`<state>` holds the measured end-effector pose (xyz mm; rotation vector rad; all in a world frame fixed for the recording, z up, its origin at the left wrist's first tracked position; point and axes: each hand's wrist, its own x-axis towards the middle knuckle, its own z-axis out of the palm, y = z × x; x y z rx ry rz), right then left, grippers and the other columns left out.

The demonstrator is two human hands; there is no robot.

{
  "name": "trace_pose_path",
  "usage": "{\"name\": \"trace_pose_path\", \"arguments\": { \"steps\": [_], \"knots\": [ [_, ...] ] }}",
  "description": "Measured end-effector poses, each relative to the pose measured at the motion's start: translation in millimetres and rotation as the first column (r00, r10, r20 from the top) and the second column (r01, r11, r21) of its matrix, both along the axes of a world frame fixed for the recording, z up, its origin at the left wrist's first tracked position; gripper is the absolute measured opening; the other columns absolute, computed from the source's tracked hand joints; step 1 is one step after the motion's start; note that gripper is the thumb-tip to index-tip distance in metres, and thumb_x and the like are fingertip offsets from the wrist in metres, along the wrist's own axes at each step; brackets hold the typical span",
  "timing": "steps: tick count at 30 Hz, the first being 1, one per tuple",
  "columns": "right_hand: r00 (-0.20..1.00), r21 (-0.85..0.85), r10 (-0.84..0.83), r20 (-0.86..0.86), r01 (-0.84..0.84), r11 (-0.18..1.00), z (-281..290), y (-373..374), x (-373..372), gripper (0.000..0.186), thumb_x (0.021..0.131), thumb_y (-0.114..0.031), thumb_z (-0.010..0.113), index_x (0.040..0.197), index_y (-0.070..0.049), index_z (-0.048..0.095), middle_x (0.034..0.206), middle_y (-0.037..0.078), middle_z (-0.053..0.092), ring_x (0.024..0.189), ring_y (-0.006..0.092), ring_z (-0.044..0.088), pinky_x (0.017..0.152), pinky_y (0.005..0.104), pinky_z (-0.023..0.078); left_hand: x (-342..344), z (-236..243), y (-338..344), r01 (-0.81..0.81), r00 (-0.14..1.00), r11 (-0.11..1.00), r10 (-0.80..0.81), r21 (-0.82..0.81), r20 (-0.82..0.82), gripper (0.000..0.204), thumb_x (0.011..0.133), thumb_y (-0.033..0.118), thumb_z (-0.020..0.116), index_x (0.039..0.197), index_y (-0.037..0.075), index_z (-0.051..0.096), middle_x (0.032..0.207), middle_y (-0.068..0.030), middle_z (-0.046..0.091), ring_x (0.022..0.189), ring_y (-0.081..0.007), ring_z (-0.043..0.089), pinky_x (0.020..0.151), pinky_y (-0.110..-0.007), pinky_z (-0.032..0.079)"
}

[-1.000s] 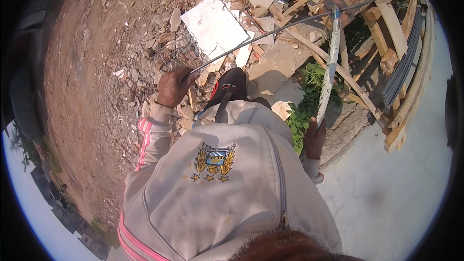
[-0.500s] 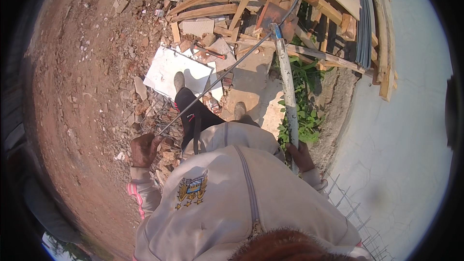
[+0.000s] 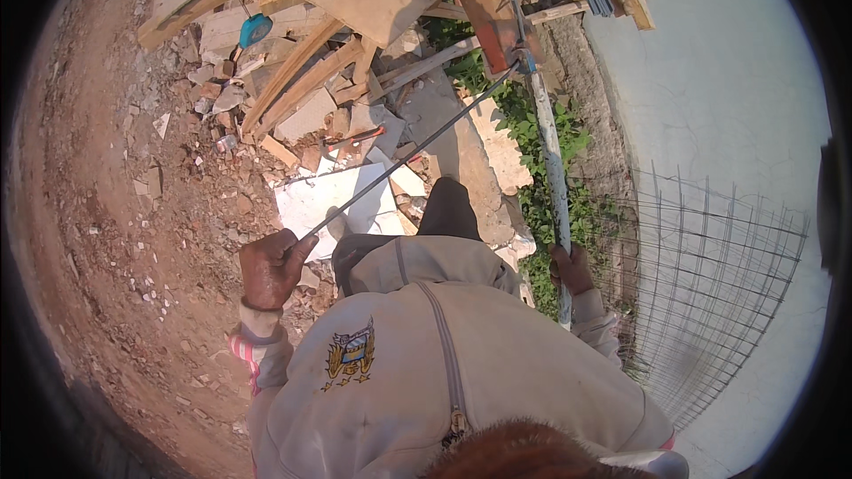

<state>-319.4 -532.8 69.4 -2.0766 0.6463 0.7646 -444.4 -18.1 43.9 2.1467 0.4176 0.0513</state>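
Observation:
My left hand grips the near end of a thin steel rod that runs up and right to a joint at a wooden plank. My right hand is closed round a long pale pipe handle that rises to the same joint, where a blue fitting shows. Rod and handle meet there in a V. Below them are my beige zipped jacket and a dark trouser leg.
Rubble, broken slabs and a white board lie on red earth ahead. Stacked planks and a blue tape measure sit at the top. Green weeds edge a concrete slab on the right, where a wire mesh panel lies.
The view has swung: the timber pile has shifted up and left, and the mesh panel has come into view on the right. Both hands keep their grips on rod and handle.

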Motion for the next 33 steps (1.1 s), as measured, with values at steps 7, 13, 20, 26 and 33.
{"name": "trace_pose_path", "arguments": {
  "steps": [7, 13, 20, 26, 33],
  "knots": [
    [0.989, -0.078, -0.093, 0.113, 0.102, 0.992, -8, 38, -27, 0.033, 0.089, -0.033, 0.071, 0.077, -0.007, 0.055, 0.055, -0.001, 0.048, 0.041, 0.0105, 0.046, 0.039, 0.0299, 0.037, 15, -15, 28, 0.021, 0.999, 0.998, -0.023, 0.058, 0.024, 0.042, 0.087, 0.02, 0.077, 0.059, 0.002, 0.051, 0.048, -0.0063, 0.044, 0.043, -0.0181, 0.035, 0.043, -0.036, 0.031],
    [0.985, -0.096, -0.089, 0.15, 0.104, 0.99, 7, 62, -39, 0.034, 0.089, -0.036, 0.07, 0.084, -0.005, 0.057, 0.054, -0.002, 0.048, 0.04, 0.0093, 0.045, 0.038, 0.029, 0.036, 22, -14, 45, 0.126, 0.989, 0.97, -0.14, 0.209, 0.054, 0.047, 0.083, 0.029, 0.08, 0.057, 0.007, 0.048, 0.049, -0.0112, 0.044, 0.042, -0.0285, 0.041, 0.043, -0.04, 0.033],
    [0.966, -0.045, -0.225, 0.131, 0.232, 0.972, -7, 114, -59, 0.03, 0.089, -0.034, 0.069, 0.084, -0.005, 0.06, 0.055, -0.003, 0.047, 0.045, 0.0075, 0.042, 0.042, 0.0288, 0.032, 73, -15, 107, 0.231, 0.948, 0.913, -0.289, 0.336, 0.133, 0.04, 0.08, 0.017, 0.081, 0.057, 0.003, 0.051, 0.051, -0.011, 0.043, 0.044, -0.0255, 0.037, 0.044, -0.039, 0.032],
    [0.938, -0.081, -0.307, 0.162, 0.323, 0.943, -5, 169, -77, 0.038, 0.089, -0.038, 0.069, 0.082, 0.0, 0.063, 0.058, 0.0, 0.05, 0.05, 0.0102, 0.047, 0.046, 0.0317, 0.036, 146, 2, 168, 0.386, 0.893, 0.874, -0.434, 0.296, 0.117, 0.039, 0.078, 0.013, 0.083, 0.058, 0.004, 0.051, 0.052, -0.0106, 0.043, 0.044, -0.0265, 0.041, 0.045, -0.04, 0.031],
    [0.951, -0.277, -0.226, 0.213, 0.281, 0.919, 1, 242, -85, 0.048, 0.089, -0.043, 0.068, 0.09, 0.005, 0.064, 0.06, 0.012, 0.054, 0.057, 0.0193, 0.052, 0.055, 0.041, 0.044, 234, 3, 224, 0.53, 0.74, 0.746, -0.639, 0.404, 0.21, 0.04, 0.079, 0.018, 0.083, 0.059, 0.004, 0.051, 0.052, -0.0099, 0.043, 0.044, -0.0258, 0.043, 0.046, -0.039, 0.032]
  ]
}}
